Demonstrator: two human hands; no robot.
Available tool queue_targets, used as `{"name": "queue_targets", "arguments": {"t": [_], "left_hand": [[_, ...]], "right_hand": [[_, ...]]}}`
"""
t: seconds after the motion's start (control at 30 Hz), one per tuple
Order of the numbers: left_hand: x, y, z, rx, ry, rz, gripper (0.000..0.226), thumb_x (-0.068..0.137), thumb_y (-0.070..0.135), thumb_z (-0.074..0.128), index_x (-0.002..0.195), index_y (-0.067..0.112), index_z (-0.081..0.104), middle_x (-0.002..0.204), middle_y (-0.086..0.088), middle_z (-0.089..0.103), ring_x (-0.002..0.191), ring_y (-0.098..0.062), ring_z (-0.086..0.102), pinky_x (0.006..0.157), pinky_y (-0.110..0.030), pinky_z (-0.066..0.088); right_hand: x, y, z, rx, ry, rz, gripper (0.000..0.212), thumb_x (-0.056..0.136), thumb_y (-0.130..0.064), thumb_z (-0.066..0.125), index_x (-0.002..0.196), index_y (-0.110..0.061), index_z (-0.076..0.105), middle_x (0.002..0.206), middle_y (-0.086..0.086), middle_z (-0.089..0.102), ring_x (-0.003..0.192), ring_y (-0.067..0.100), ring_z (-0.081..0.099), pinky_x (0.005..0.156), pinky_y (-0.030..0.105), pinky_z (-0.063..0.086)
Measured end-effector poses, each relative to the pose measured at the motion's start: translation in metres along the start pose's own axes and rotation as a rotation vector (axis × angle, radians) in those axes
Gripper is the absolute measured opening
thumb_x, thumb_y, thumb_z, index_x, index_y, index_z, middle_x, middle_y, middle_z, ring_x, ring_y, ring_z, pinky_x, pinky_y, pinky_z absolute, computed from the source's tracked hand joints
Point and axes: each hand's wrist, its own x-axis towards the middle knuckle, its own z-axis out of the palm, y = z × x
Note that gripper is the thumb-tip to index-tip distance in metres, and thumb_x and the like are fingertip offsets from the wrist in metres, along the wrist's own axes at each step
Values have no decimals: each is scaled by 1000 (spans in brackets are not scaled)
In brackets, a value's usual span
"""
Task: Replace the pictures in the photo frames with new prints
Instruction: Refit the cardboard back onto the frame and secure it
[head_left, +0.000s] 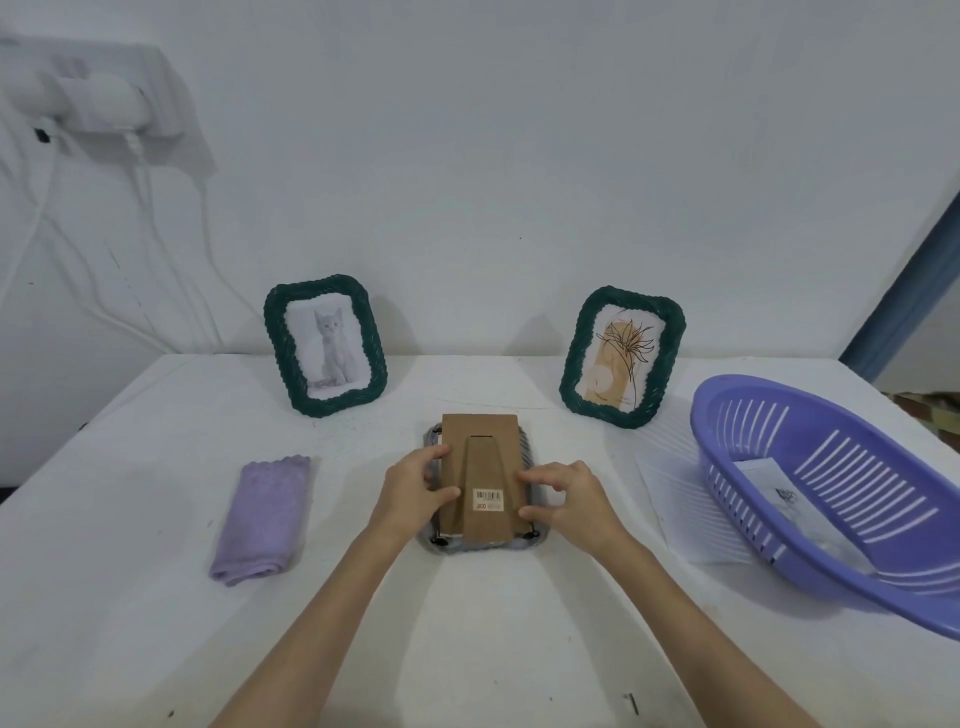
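Left hand (415, 488) pinching cardboard back (480, 475) of face-down frame (527, 543), right hand (563, 499) curled beside, grip unclear. Lift evenly, avoid bending.

A face-down frame (480, 483) lies at the middle of the tabletop (156, 649). Behind it to the left stands the cat frame (325, 344), behind it to the right the plant frame (622, 356). A folded cloth (265, 517) lies to its left. To its right sits a basket (831, 488), resting on sheets of paper (680, 499), with prints (774, 480) inside.
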Motion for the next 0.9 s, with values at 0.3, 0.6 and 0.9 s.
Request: {"name": "queue_targets", "arguments": {"t": [0.3,0.6,0.9], "left_hand": [[2,-12,-8,191,-102,52,71,76,24,73,138,22,39,141,-9,39,135,-24,23,111,-37,26],[4,-19,-8,219,-140,69,68,80,25,69,139,22,38,144,-11,38,140,-26,20,114,-40,22],[11,-32,-3,291,-225,108,63,86,27,62,141,19,33,156,-1,11,145,-24,-2,118,-40,8]], "right_hand": [[1,0,0,-74,-34,-51,49,76,-23,74,122,-22,59,124,-5,60,100,11,37,91,27,36],[1,-2,-1,-161,-75,-59,47,79,-27,71,124,-24,57,127,-7,58,101,11,36,95,33,38],[4,-6,-3,-293,-137,-63,44,82,-32,67,124,-23,58,131,-5,50,115,18,38,96,32,34]]}}
